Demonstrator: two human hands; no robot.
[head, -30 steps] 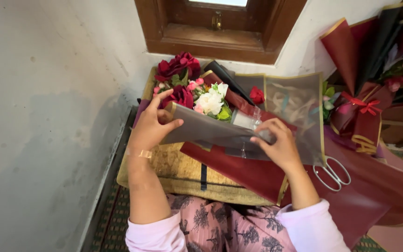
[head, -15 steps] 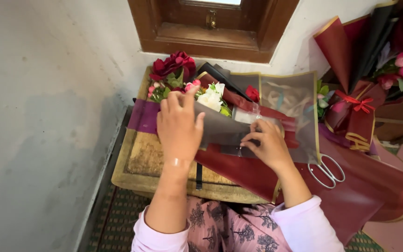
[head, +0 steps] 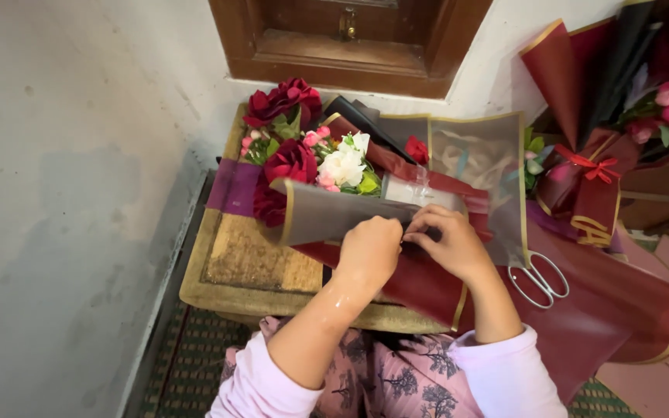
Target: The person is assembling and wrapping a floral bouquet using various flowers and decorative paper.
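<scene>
While I am watching from the head view, both hands are meeting at the middle of the bouquet, which is lying on its side across a low table with its flower heads toward the far left corner. Left hand is curling into a loose fist, knuckles up, pressing the grey wrap down where its folds are gathering; its fingertips are tucked under and I cannot tell what they are gripping. Right hand is bending its fingers together into a pinch at the same spot, just beside the left knuckles, apparently closing on a small piece of clear tape or the wrap's edge; the item itself is too small to make out. Judging by this, the gathered neck is being held flat so the layers are not springing open.

Grey wrap is lying directly under and between the fingers, its gold-trimmed edge running toward the flowers. Maroon sheet is spreading beneath it, overhanging the table's near edge and right side. Scissors are resting on that sheet, near the right wrist but apart from it. Finished bouquets are leaning against the wall beyond the right edge.
</scene>
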